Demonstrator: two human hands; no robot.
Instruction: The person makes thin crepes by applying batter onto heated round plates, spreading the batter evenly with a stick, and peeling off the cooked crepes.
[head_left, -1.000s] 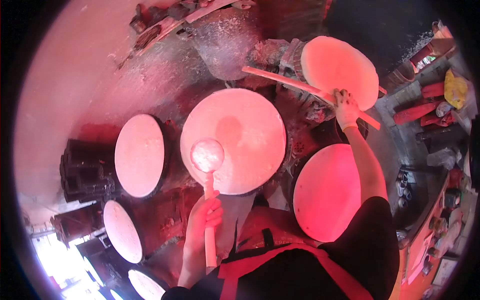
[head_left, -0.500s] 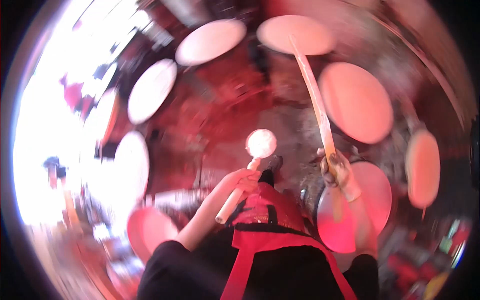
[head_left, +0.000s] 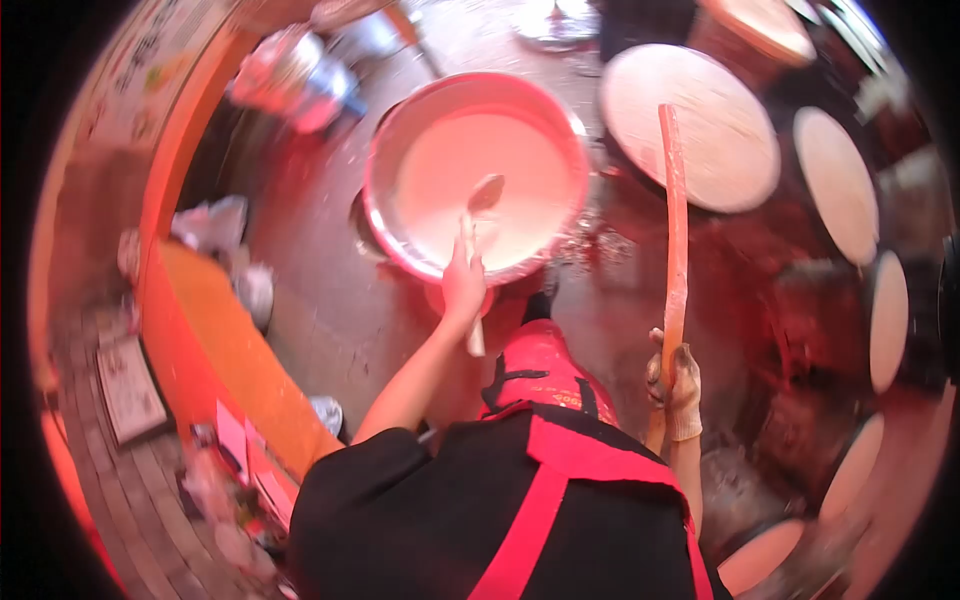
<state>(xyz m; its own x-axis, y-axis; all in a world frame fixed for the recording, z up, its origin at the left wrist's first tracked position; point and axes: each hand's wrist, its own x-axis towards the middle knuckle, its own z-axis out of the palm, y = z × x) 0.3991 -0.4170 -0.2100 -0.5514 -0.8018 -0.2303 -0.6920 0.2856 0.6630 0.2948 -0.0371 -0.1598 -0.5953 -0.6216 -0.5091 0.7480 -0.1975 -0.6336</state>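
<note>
My left hand [head_left: 463,288] is closed round the pale handle of a ladle [head_left: 486,193]. The ladle's bowl hangs over, or dips into, the pale batter [head_left: 450,150] in a big round basin [head_left: 376,190]; which of the two I cannot tell. My right hand [head_left: 676,385], in a stained glove, grips a long flat wooden stick [head_left: 674,220] near its lower end. The stick points forward, and its far tip overlaps a round griddle [head_left: 700,140] covered with a pale layer. No contact between tip and griddle can be made out.
More round, pale-topped griddles [head_left: 836,185] curve down my right side. An orange-edged counter [head_left: 225,340] runs along the left, with plastic bags [head_left: 212,222] beside it. Far left lies a brick-patterned surface [head_left: 150,490]. A bulky clear bag [head_left: 292,80] stands at upper left.
My view has swung round, bringing the basin in front of me and shifting the griddles to the right. The ladle has come over the basin. Both hands keep their holds.
</note>
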